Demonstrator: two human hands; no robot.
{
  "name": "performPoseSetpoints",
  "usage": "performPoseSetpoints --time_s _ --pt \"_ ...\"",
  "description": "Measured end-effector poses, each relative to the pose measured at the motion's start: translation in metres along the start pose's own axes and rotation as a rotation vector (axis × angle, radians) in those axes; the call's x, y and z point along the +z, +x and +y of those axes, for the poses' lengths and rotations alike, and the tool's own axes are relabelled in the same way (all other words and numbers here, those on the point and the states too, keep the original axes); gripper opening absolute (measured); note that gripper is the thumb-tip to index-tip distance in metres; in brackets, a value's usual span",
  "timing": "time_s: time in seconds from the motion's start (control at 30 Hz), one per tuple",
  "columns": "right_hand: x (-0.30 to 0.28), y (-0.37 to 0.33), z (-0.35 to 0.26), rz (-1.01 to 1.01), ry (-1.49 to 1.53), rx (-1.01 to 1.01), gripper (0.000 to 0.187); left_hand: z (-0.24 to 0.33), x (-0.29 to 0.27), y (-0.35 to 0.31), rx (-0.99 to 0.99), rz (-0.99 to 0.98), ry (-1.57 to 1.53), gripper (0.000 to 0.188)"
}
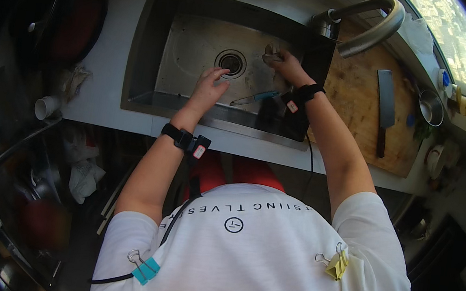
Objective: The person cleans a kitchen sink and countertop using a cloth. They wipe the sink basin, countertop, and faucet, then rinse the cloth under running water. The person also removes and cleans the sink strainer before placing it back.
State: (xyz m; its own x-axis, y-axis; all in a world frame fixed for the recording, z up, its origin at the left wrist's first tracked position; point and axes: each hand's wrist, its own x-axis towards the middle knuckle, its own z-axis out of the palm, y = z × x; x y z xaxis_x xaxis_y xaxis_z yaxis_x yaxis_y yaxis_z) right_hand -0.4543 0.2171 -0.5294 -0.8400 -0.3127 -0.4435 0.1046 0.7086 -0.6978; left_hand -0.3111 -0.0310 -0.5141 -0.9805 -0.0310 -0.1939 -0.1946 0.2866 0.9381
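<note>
Over the stainless steel sink (191,35), my left hand (211,89) is open and holds nothing, its fingers apart just below the drain (231,63). My right hand (287,66) is closed around a small grey-brown lump (271,53) in the right part of the basin. What this lump is, I cannot make out; it could be cloth or something softer. Between my hands, a slim tool with a teal handle (266,95) lies on the basin floor near its front wall, its narrow end pointing left.
A curved faucet (374,38) arches over the far right corner. On the right, a cleaver (386,103) lies on a wooden cutting board (354,79), beside a metal bowl (431,107). At the left counter edge a white cup (47,107) lies tipped.
</note>
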Motion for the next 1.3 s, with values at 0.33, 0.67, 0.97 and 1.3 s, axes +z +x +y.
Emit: performPoseSetpoints --time_s 0.33,0.67,0.97,1.3 --pt "-0.028 0.042 0.066 -0.094 -1.363 0.134 0.034 -0.064 -0.143 -0.039 0.102 0.367 0.732 0.021" --pt "0.049 -0.088 0.043 -0.716 -1.429 0.063 0.033 -0.077 -0.153 -0.058 0.124 0.312 0.785 0.018" --pt "0.018 -0.048 0.021 -0.942 -0.661 0.218 0.034 -0.078 -0.154 -0.057 0.162 0.364 0.731 0.013" --pt "0.018 -0.024 0.054 -0.730 -0.935 0.477 0.027 -0.076 -0.155 -0.055 0.150 0.326 0.762 0.011"
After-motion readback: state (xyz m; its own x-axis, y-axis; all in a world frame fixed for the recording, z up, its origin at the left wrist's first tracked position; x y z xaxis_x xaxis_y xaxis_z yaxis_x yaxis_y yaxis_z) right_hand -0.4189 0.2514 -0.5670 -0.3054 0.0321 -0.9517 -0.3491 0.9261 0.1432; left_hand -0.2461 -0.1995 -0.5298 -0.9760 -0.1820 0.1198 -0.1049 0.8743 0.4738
